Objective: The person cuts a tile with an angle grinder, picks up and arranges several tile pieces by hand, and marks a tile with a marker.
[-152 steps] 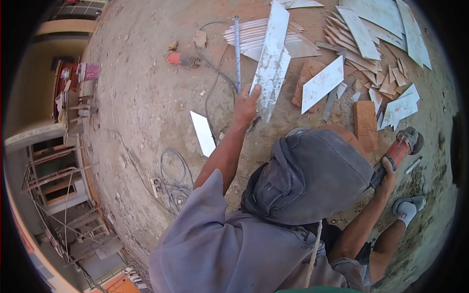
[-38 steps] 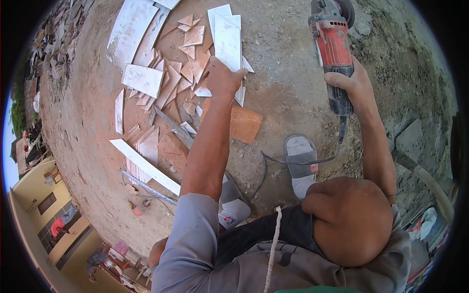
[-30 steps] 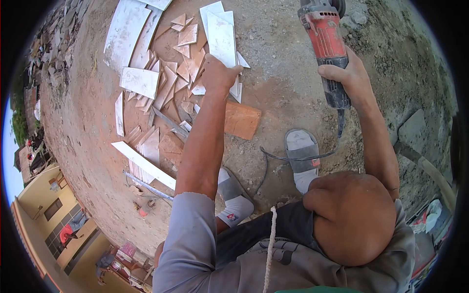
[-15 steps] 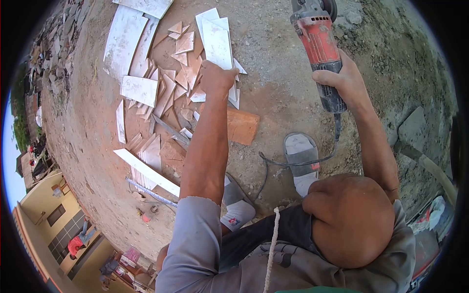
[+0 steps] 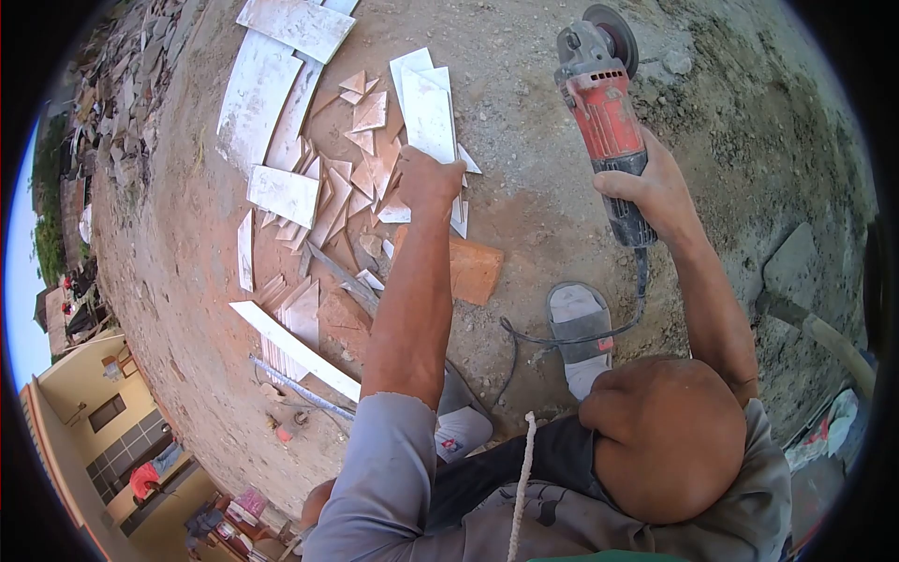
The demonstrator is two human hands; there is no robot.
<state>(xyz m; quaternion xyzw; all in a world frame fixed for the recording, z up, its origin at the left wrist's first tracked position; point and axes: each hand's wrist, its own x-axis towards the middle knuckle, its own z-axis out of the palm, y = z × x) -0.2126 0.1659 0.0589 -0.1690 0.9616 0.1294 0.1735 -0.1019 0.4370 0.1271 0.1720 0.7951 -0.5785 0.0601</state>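
My right hand (image 5: 649,192) is wrapped around the black body of a red and black angle grinder (image 5: 604,117). The grinder's disc (image 5: 613,39) points away from me, and its cord (image 5: 642,272) runs down from the rear end. My left hand (image 5: 431,180) is closed at the near end of a white tile (image 5: 428,114), its fingertips hidden underneath. Another white piece lies partly under this tile. Just below the left hand sits an orange brick (image 5: 475,270), partly behind my forearm.
Broken tile pieces (image 5: 330,211) lie heaped left of my left hand, with larger white tiles (image 5: 257,94) beyond. A long white strip (image 5: 295,348) rests across stacked pieces. A shovel (image 5: 796,318) lies at the right. Another person (image 5: 145,478) is far off at the lower left.
The view has tilted so the scene sits lower and the grinder's whole head and disc show. Both hands keep their holds on the grinder and the tile.
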